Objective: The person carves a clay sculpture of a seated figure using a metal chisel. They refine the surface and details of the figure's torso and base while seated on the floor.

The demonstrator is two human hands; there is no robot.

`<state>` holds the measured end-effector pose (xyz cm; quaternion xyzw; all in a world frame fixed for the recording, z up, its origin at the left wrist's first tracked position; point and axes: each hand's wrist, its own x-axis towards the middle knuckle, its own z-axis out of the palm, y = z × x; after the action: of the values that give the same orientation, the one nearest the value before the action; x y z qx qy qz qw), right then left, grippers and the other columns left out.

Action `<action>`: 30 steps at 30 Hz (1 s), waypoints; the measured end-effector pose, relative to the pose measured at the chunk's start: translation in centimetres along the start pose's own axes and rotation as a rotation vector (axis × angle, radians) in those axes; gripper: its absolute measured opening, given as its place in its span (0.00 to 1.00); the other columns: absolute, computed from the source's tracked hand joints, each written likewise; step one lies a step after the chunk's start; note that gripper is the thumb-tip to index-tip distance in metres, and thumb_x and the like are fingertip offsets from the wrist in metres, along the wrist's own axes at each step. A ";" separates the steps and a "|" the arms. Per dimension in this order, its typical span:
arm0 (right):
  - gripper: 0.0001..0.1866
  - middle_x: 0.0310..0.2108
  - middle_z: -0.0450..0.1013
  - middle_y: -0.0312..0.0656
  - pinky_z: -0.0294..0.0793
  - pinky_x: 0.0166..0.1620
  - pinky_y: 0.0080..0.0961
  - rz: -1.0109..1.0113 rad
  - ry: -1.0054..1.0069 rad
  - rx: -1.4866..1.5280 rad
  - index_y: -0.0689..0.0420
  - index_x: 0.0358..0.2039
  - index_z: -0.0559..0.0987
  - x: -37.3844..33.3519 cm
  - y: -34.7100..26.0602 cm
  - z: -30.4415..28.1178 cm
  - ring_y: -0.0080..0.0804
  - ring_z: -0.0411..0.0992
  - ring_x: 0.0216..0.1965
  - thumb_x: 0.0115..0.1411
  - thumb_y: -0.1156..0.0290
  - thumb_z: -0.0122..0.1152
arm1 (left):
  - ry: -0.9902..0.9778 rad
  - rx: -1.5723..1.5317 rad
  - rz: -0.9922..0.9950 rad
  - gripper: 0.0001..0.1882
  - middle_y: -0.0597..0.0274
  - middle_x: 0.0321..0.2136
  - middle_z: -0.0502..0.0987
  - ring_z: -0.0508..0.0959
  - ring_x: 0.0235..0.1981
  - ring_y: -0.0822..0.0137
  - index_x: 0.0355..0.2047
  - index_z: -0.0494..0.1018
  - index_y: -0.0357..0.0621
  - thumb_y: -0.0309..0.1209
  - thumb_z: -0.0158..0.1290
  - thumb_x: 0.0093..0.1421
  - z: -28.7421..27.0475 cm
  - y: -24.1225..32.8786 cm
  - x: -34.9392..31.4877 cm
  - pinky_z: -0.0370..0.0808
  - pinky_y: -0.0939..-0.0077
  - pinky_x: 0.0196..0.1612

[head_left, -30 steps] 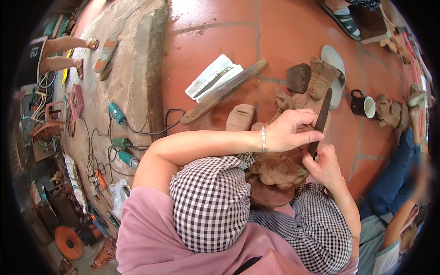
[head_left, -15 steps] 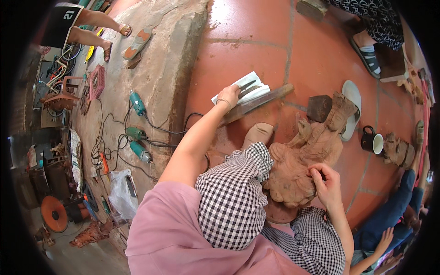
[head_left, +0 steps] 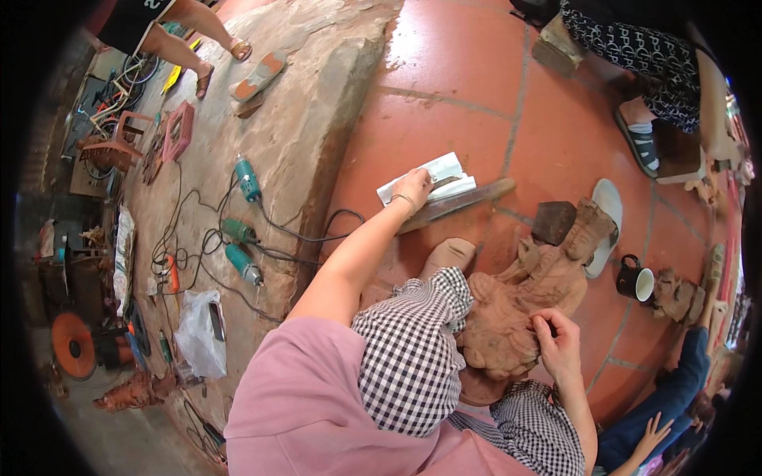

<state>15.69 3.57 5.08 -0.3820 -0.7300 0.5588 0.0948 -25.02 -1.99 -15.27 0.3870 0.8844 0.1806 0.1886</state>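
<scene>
A carved wooden figure (head_left: pixel 520 309) leans between my knees, its crowned head toward the upper right. Beside its lower right side, my right hand (head_left: pixel 559 341) has thumb and index finger pinched together; anything between them is too small or hidden to name. My left hand (head_left: pixel 417 187) reaches forward to a folded white paper or cloth (head_left: pixel 446 166) on the tiles, its fingers curled down. What those fingers grip is hidden. A dark, narrow tool (head_left: pixel 449 181) lies on the white sheet beside them. Along the sheet's near edge runs a long wooden bar (head_left: pixel 468 205).
Green power tools (head_left: pixel 248 181) with tangled black cords lie on the stone slab (head_left: pixel 317 119) at left. A dark block (head_left: pixel 553 222), a pale slipper (head_left: pixel 607 214) and a black mug (head_left: pixel 635 279) stand beyond the figure. Other people's legs (head_left: pixel 635 131) show around the edges.
My left hand has closed lower over the white sheet; the black pointed tool seen there earlier no longer shows. The whole view has shifted slightly. My right hand keeps its pinch beside the figure.
</scene>
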 end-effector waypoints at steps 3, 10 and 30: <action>0.05 0.29 0.78 0.42 0.74 0.37 0.23 -0.008 0.003 -0.010 0.64 0.36 0.80 0.0 0.0 -0.1 0.27 0.76 0.32 0.63 0.75 0.60 | 0.044 0.126 0.071 0.11 0.55 0.39 0.79 0.79 0.43 0.51 0.33 0.79 0.47 0.39 0.62 0.55 -0.3 -0.1 0.4 0.75 0.60 0.47; 0.06 0.30 0.77 0.45 0.74 0.35 0.26 -0.121 0.020 -0.063 0.62 0.36 0.80 0.3 0.2 -0.8 0.34 0.76 0.30 0.62 0.73 0.61 | -0.098 0.105 -0.025 0.15 0.54 0.32 0.82 0.82 0.38 0.55 0.32 0.79 0.43 0.39 0.67 0.50 -0.7 0.3 1.6 0.77 0.62 0.44; 0.20 0.34 0.75 0.41 0.75 0.32 0.24 -0.300 0.401 -0.021 0.58 0.52 0.76 -0.3 -0.2 -2.2 0.29 0.74 0.28 0.58 0.81 0.63 | -0.284 -0.909 0.337 0.06 0.68 0.26 0.80 0.76 0.25 0.79 0.36 0.76 0.40 0.28 0.60 0.62 -9.0 21.3 -6.3 0.73 0.83 0.28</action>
<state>17.06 5.01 6.14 -0.3735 -0.7509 0.4439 0.3155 -12.16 5.27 3.61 0.4238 0.6073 0.5207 0.4248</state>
